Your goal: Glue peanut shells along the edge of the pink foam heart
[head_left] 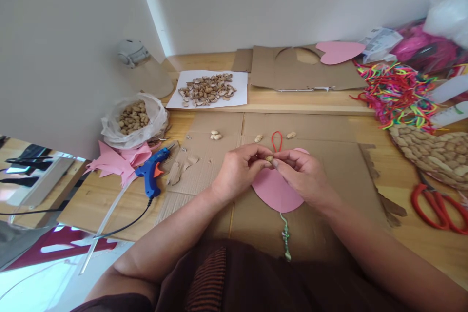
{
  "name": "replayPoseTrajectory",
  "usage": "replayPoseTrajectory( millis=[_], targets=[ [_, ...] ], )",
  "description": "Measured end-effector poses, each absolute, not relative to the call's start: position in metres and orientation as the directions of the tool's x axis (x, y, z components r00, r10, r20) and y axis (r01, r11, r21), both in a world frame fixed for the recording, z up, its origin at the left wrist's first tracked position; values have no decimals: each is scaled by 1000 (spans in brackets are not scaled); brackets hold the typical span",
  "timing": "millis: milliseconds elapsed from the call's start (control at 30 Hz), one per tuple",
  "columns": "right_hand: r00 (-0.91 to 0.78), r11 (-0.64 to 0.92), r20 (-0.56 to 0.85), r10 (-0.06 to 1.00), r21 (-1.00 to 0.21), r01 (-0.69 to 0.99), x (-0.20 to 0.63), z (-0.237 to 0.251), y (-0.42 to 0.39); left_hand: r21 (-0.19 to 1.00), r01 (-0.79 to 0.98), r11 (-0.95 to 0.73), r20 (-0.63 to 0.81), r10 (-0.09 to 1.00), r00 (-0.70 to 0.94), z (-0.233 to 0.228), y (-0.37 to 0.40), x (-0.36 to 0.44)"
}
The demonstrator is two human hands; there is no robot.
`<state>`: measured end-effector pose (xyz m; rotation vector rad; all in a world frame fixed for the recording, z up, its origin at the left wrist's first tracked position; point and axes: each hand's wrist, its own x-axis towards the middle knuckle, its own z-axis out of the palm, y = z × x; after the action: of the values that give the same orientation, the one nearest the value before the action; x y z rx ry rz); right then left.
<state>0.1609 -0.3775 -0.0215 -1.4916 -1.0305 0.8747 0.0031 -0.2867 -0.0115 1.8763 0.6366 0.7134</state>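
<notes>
Between the fingertips of both hands is a small peanut (pixel 269 159), partly hidden by the fingers. My left hand (pixel 239 168) pinches it from the left, my right hand (pixel 302 173) from the right. Beneath them lies a pink paper heart (pixel 278 192), with a red cord loop (pixel 277 141) at its top and a green knotted cord (pixel 285 236) hanging from its lower tip. Beyond my hands, single peanuts (pixel 259 138) lie on the cardboard sheet (pixel 219 175), and a small cluster of peanuts (pixel 215 135) sits farther left.
To the left are a blue glue gun (pixel 150 170), pink paper scraps (pixel 113 161) and a bag of peanuts (pixel 133 119). Shells lie on white paper (pixel 239 90) at the back. Red-handled scissors (pixel 437 207), colourful cords (pixel 398 90) and a peanut-covered piece (pixel 435 153) are on the right.
</notes>
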Motion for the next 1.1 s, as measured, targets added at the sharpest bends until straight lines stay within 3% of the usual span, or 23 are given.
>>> replayPoseTrajectory(
  millis=[333, 567, 767, 1100],
  targets=[
    [296, -38, -1, 955, -992, 119, 163, -24, -376, 875, 107, -472, 297, 699, 651, -9, -288, 4],
    [344, -27, 46, 938, -979, 202, 158, -18, -376, 979, 14, -203, 141, 724, 675, -11, -291, 7],
    [375, -28, 57, 925, -975, 218, 156, -16, -376, 999, -49, 10, 27, 715, 699, -14, -290, 9],
    [387, -49, 35, 921, -978, 205, 158, -19, -376, 983, -87, 159, -48, 692, 720, -18, -287, 11]
  ],
)
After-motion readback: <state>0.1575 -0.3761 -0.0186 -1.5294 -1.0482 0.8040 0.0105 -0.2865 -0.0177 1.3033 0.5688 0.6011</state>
